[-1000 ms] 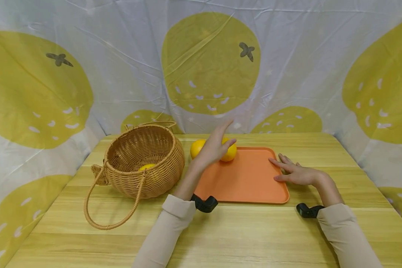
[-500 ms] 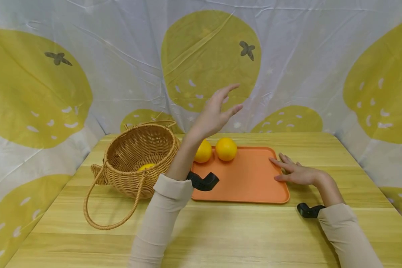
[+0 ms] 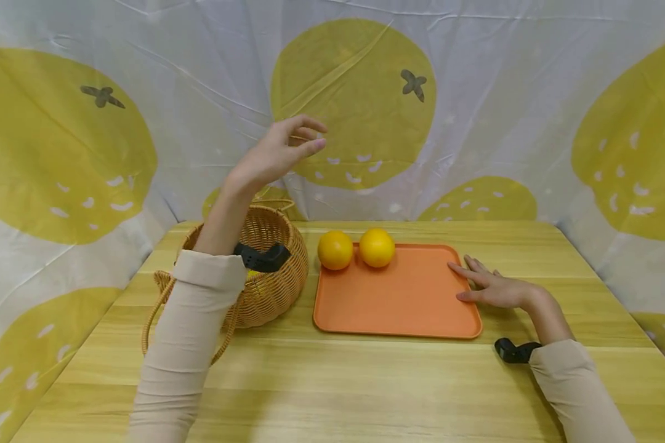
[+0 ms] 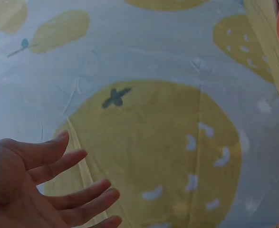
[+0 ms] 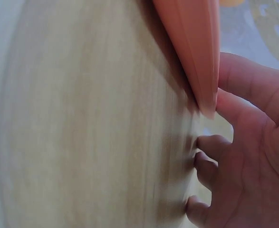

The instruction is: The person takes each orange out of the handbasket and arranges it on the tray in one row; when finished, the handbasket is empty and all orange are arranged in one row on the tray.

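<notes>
My left hand (image 3: 279,147) is raised above the wicker basket (image 3: 279,295), with nothing between its loosely bent fingers; the left wrist view shows the same bare hand (image 4: 49,185) with its fingers spread. Two oranges (image 3: 335,250) sit side by side at the far left corner of the orange tray (image 3: 399,301). At the tray's right edge lies my right hand (image 3: 493,289), its thumb and forefinger touching the rim. In the right wrist view the other fingers (image 5: 208,171) rest on the table beside the tray. My left forearm covers part of the basket.
A sliver of something yellow (image 3: 252,273) shows inside the basket, mostly hidden by the wrist camera (image 3: 266,257). The basket's handle (image 3: 228,335) hangs down towards the front. A fruit-patterned cloth (image 3: 476,123) hangs behind the wooden table (image 3: 366,387).
My left hand has risen from near the oranges and moved left over the basket, leaving both oranges in full view. The right hand stays at the tray's edge.
</notes>
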Motion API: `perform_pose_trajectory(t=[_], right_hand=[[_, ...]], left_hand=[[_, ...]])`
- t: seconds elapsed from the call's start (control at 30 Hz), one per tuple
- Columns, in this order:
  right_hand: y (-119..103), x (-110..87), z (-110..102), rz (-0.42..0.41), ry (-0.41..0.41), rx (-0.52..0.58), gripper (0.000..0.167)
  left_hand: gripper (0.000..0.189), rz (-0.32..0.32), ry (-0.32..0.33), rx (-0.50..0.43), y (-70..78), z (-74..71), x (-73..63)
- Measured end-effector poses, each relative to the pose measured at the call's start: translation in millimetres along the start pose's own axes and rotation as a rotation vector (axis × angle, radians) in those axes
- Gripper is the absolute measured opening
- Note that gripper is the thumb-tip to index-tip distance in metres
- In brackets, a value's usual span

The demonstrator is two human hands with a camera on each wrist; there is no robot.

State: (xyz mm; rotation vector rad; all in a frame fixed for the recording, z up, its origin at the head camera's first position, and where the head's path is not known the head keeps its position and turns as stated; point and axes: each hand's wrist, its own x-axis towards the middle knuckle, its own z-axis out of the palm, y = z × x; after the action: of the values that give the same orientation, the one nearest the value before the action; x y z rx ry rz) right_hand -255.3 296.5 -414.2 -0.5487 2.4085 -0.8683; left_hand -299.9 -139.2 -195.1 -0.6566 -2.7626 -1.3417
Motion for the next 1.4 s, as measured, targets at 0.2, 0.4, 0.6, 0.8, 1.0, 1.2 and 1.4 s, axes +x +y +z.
perform_pose_trajectory(t=[0.2,0.4,0.6,0.8,1.0,1.2,1.4], right_hand=[[2.6,0.2,0.4,-0.003,-0.001,0.000,0.085],[2.8,1.8,1.3,-0.009,-0.004,0.012,0.086],[2.5,0.5,1.6,-0.010,-0.003,0.019,0.086],[1.4,0.1,1.6,-0.014,-0.003,0.015,0.086],[0.1,0.1,1.8,-0.017,-0.004,0.011,0.086],[-0.9,0.7,2.3,-0.014,-0.003,0.008,0.087],[0.2,0.0,1.7,-0.013,0.001,0.006,0.086]], left_hand=[[0.033,-0.066,-0.193,0.016,-51.6,-38.7,-9.6],[0.032,-0.092,-0.561,-0.020,-92.3,-57.3,-22.6],[0.037,-0.198,-0.737,-0.004,-113.0,-58.2,-25.4],[0.042,-0.280,-0.842,0.074,-128.6,-56.9,-23.5],[0.037,-0.408,-0.896,0.049,-142.1,-51.3,-20.0],[0.033,-0.451,-0.974,0.055,-152.2,-43.0,-18.4],[0.033,-0.532,-1.063,0.079,-154.7,-32.7,-18.3]])
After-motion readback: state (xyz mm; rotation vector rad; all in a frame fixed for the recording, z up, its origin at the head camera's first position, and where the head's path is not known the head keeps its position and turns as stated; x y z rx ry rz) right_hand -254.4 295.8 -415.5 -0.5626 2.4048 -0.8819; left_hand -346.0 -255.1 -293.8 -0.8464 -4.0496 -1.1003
